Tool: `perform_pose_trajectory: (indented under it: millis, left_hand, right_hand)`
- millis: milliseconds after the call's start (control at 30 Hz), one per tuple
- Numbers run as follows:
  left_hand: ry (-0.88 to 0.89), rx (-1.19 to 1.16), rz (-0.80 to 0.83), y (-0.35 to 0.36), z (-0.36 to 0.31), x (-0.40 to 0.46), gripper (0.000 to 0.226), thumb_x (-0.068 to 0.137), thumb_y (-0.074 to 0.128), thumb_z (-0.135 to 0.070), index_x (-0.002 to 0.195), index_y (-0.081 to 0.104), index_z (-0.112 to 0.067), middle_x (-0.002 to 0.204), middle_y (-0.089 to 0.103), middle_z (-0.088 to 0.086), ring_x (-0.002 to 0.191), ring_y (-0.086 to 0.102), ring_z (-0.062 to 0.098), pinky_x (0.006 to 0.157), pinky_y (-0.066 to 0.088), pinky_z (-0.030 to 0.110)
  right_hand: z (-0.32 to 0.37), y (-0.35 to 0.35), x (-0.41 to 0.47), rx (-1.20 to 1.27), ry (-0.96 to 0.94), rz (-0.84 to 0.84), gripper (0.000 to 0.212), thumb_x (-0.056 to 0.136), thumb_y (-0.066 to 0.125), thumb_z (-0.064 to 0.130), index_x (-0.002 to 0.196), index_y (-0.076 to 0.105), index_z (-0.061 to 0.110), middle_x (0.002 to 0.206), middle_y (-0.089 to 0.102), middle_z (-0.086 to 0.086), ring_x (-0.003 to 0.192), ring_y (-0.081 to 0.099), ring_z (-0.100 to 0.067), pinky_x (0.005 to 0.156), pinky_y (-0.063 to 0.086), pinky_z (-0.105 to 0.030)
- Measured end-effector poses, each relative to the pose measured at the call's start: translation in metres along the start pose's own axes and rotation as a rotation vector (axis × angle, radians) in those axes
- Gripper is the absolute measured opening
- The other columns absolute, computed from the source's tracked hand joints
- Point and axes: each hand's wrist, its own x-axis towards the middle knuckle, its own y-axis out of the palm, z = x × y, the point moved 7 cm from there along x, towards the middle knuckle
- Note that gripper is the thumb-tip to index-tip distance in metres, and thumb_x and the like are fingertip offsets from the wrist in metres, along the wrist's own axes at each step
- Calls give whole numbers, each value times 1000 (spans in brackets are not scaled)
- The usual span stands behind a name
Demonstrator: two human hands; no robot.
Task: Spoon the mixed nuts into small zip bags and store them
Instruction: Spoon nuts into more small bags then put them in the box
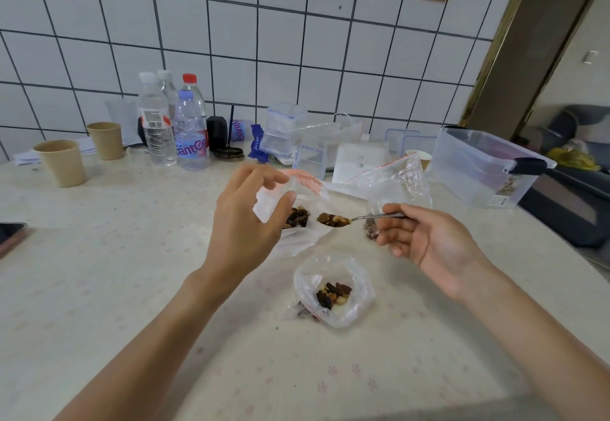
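Note:
My left hand (246, 222) holds a small clear zip bag (297, 196) by its red-striped mouth, thumb and fingers keeping it open; some mixed nuts lie in its bottom. My right hand (425, 239) grips the handle of a metal spoon (359, 219) heaped with nuts, its bowl level right beside the held bag's opening. A second small bag with nuts (333, 292) lies open on the table in front of me. A larger clear bag with nuts (392, 186) stands behind my right hand, partly hidden.
Water bottles (158, 130), two paper cups (62, 163) and clear lidded boxes (284, 130) line the tiled wall. A big clear storage bin (478, 166) sits at the right. A phone (10, 235) lies at the left table edge.

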Motion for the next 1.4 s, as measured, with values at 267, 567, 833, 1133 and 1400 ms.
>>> perform_pose_trajectory:
  millis: [267, 567, 833, 1133, 1400]
  left_hand:
    - [-12, 190, 550, 42, -8, -30, 50, 94, 36, -78, 82, 64, -38, 62, 59, -16, 70, 59, -5, 55, 36, 21]
    - [-304, -209, 799, 69, -4, -49, 23, 101, 63, -40, 93, 75, -23, 65, 65, -20, 47, 52, 2, 47, 43, 15]
    - [-456, -114, 848, 72, 5, -42, 20, 100, 65, -38, 91, 76, -25, 60, 66, -1, 46, 59, 10, 44, 41, 17]
    - [-184, 187, 691, 57, 11, -38, 29, 94, 52, -64, 90, 71, -42, 68, 65, -19, 70, 62, -3, 58, 45, 23]
    - [-33, 161, 265, 17, 0, 1, 33, 91, 56, -65, 91, 71, -35, 77, 64, -20, 64, 61, 4, 56, 48, 23]
  right_hand:
    - [-21, -23, -40, 40, 51, 10, 27, 104, 44, 16, 103, 65, 0, 81, 69, -20, 61, 68, -30, 43, 46, -27]
    - [-33, -25, -53, -232, -92, -36, 28, 109, 44, 14, 105, 66, -2, 85, 71, -25, 68, 71, -36, 47, 46, -32]
    - [-3, 22, -105, -1506, -830, 248, 35, 108, 38, 35, 117, 68, 19, 100, 70, 6, 84, 66, -17, 71, 56, -37]
    - [0, -4, -72, -684, -500, 92, 25, 108, 46, 19, 102, 70, 16, 83, 70, -5, 70, 66, -17, 60, 46, -24]
    - [-10, -10, -37, -60, -257, -90, 26, 108, 45, 13, 100, 66, 0, 76, 68, -19, 65, 65, -33, 45, 42, -32]
